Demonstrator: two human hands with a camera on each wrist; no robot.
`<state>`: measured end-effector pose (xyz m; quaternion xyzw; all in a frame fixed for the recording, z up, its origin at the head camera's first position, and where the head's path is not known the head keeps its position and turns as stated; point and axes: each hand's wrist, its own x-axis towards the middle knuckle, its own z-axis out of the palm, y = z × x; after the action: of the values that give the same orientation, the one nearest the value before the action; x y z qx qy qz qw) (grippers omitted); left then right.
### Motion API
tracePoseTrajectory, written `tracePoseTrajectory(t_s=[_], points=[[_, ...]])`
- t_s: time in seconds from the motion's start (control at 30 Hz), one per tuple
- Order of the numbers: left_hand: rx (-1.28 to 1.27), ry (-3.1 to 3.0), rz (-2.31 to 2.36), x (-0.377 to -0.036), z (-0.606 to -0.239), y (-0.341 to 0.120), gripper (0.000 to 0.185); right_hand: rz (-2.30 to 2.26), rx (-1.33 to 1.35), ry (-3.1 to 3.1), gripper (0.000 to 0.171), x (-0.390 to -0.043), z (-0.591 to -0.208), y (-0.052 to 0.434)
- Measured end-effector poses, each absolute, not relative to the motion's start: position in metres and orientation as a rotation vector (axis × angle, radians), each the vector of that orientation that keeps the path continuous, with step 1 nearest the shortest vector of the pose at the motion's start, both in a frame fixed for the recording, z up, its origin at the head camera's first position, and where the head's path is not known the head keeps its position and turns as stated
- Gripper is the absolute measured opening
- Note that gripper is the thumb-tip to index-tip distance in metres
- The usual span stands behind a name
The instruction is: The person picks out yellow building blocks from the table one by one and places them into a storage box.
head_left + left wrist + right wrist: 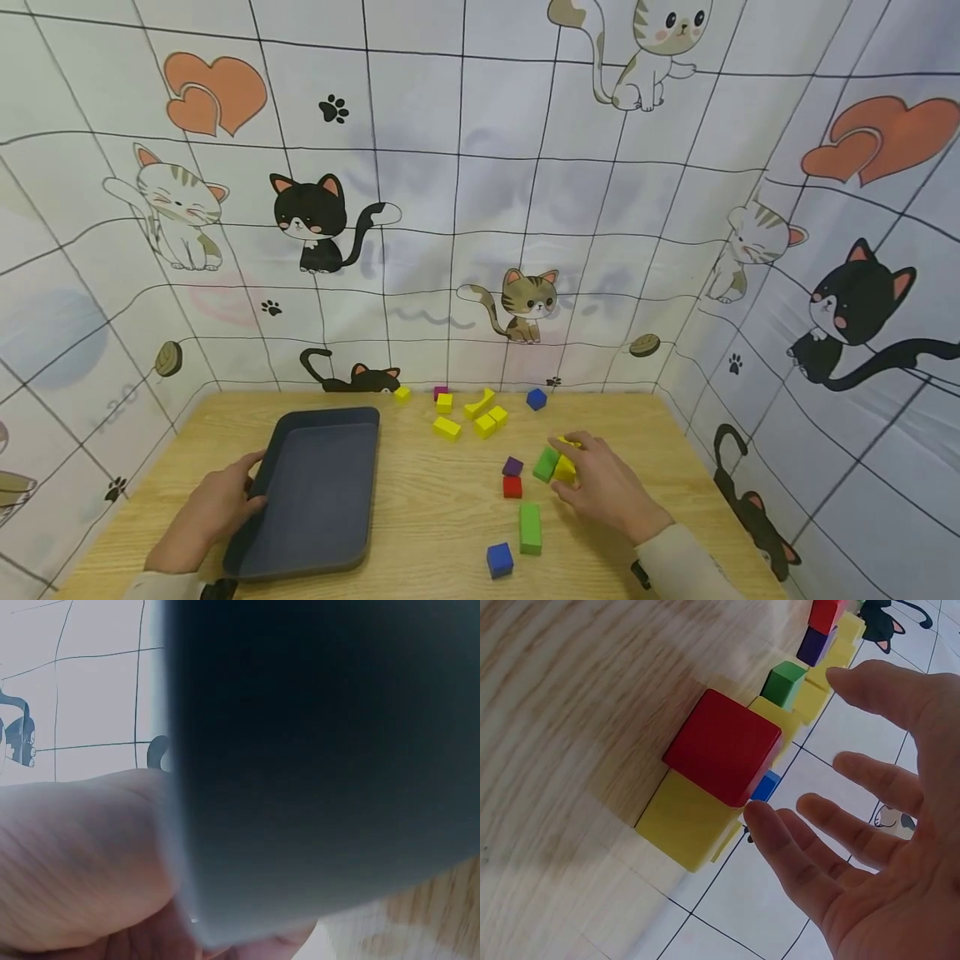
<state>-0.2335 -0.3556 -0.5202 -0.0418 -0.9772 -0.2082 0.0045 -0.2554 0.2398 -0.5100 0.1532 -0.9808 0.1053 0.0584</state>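
Yellow block point(565, 469); smooth, squarish, hand-covered

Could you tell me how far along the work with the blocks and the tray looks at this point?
Nothing looks done yet: the dark tray holds no blocks. In hand: the left hand holds the tray's left rim, and the right hand reaches over a yellow block beside a green block, fingers spread, with no clear grip. Left: every block remains on the table, including the yellow cluster at the back.
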Motion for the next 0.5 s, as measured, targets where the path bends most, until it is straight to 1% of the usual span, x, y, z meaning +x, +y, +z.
tracePoseTrajectory(t_s=[0.13, 0.33, 0.5], points=[[-0.138, -3.066, -0.642, -0.2321, -0.5205, -0.3547, 0.081, 0.299, 0.476, -2.971, 0.058, -0.2574, -0.5094, 0.2385], [-0.133, -3.054, -0.650, -0.2342, -0.5208, -0.3554, 0.080, 0.308, 0.528, -2.966, 0.047, -0.2624, -0.5063, 0.2347], [-0.127, -3.063, -0.654, -0.2336, -0.5215, -0.3552, 0.080, 0.361, 0.538, -3.004, 0.030, -0.2628, -0.5070, 0.2337]])
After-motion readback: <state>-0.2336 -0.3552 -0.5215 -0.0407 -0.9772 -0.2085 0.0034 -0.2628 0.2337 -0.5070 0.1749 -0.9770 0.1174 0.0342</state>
